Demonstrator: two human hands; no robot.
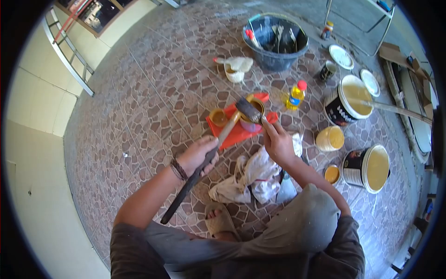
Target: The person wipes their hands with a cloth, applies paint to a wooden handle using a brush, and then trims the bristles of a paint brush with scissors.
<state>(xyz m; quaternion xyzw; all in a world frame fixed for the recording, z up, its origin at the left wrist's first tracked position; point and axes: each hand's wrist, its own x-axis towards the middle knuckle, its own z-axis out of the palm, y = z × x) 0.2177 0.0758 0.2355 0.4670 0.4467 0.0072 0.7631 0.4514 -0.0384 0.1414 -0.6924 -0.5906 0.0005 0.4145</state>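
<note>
My left hand [199, 156] is wrapped around the long handle of a paintbrush [227, 128], pale near the head and dark toward its lower end. The dark bristles [249, 110] point up and right, over a small pot [257, 103]. At their tip, the closed fingers of my right hand [278, 142] pinch the bristle end. Beneath the brush lies an orange-red plastic sheet [232, 138], with a small cup of tan paint [218, 117] on its left. A crumpled white cloth [253, 174] rests on the floor below my right hand.
To the right stand an upper paint bucket [338, 109], a lower bucket [355, 168], a tub [330, 138] and a small dish [331, 174]. A bottle of yellow liquid [295, 95], a white cup [233, 73] and a large black basin [275, 59] stand farther off. A ladder [69, 58] leans left.
</note>
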